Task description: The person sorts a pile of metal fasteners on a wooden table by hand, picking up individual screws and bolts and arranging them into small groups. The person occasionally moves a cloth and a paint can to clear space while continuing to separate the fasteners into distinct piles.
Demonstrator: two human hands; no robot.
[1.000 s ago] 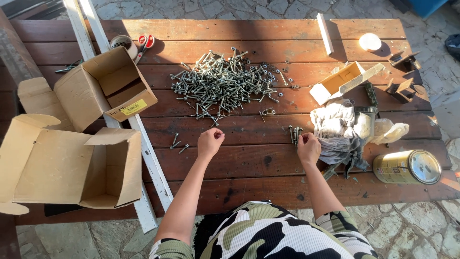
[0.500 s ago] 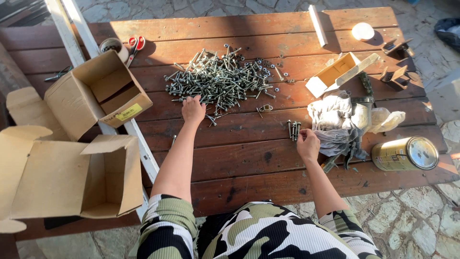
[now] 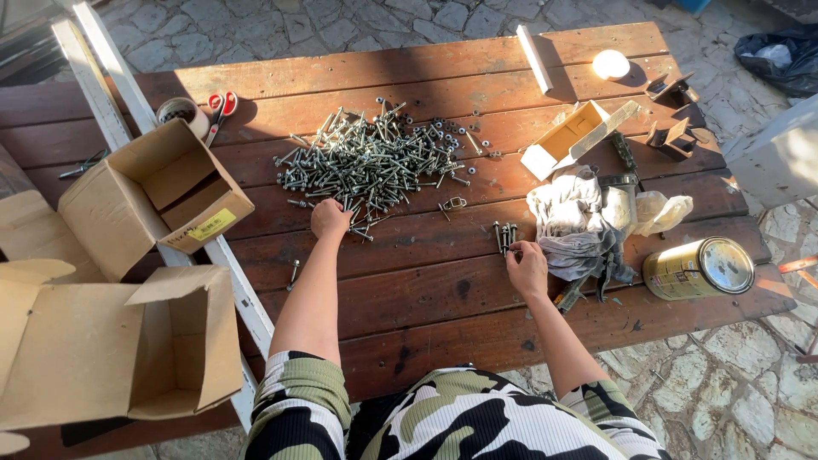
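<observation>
On the wooden surface (image 3: 409,255) — a few bolts (image 3: 504,234) lined up, big pile (image 3: 375,158) left; left hand (image 3: 329,218) pinches one, right hand (image 3: 527,266) touches the row, grip unclear.

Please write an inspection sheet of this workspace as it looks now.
Surface: wooden table, dark planks, partly sunlit.
Job's things: pile of bolts; small row of bolts.
Clutter: open cardboard boxes, rag, gold can on its side, scissors, tape roll.
Hands: left hand at the pile's near edge; right hand at the small row.
Cables: nothing seen.
Surroundings: stone paving, white rail.
</observation>
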